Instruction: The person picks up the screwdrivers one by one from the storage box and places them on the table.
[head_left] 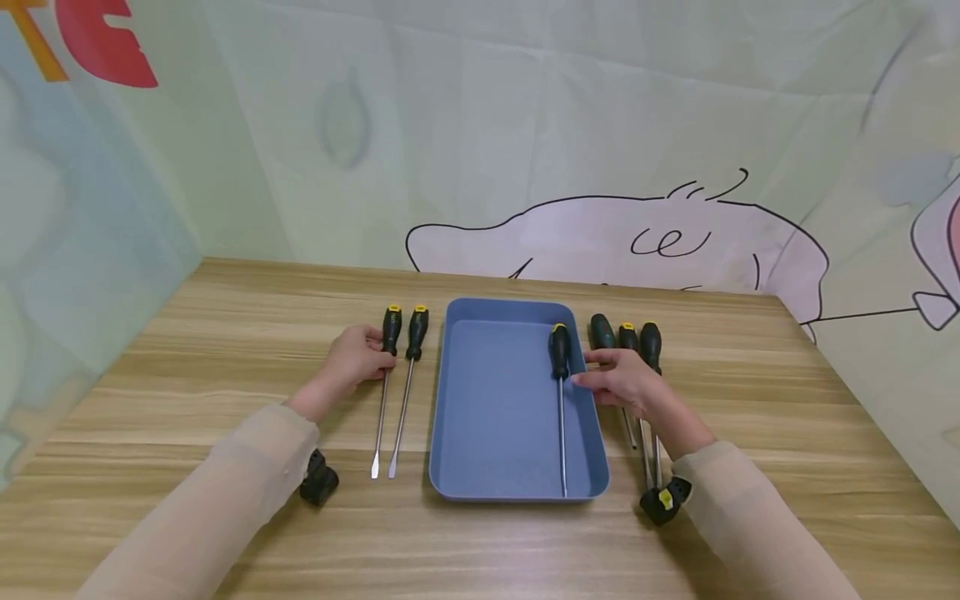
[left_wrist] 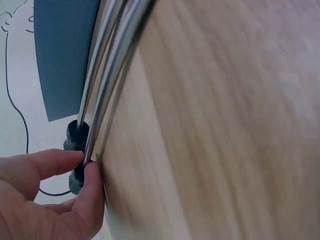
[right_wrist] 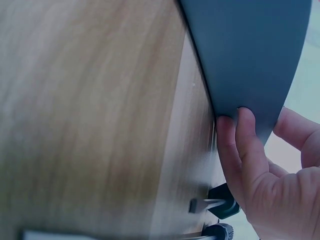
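Observation:
My left hand (head_left: 358, 357) pinches the leftmost black-and-yellow screwdriver (head_left: 391, 332) where handle meets shaft; the left wrist view shows finger and thumb at its metal shaft (left_wrist: 114, 75). A matching flat-blade screwdriver (head_left: 417, 333) lies just right of it, handle away from me. In the middle stands a blue-grey rectangular tray (head_left: 495, 400), with one long screwdriver (head_left: 559, 352) lying along its right side. My right hand (head_left: 626, 382) grips the tray's right wall, thumb at the rim and fingertips on the outer side (right_wrist: 245, 65). Its palm partly hides the screwdrivers behind it.
Right of the tray lie a dark green-handled screwdriver (head_left: 602, 332) and two black-handled ones, a yellow-capped screwdriver (head_left: 627, 335) and a darker screwdriver (head_left: 651, 343). Wrist cameras hang under both sleeves. A printed cloth backdrop (head_left: 465, 125) rises behind the wooden table (head_left: 247, 333).

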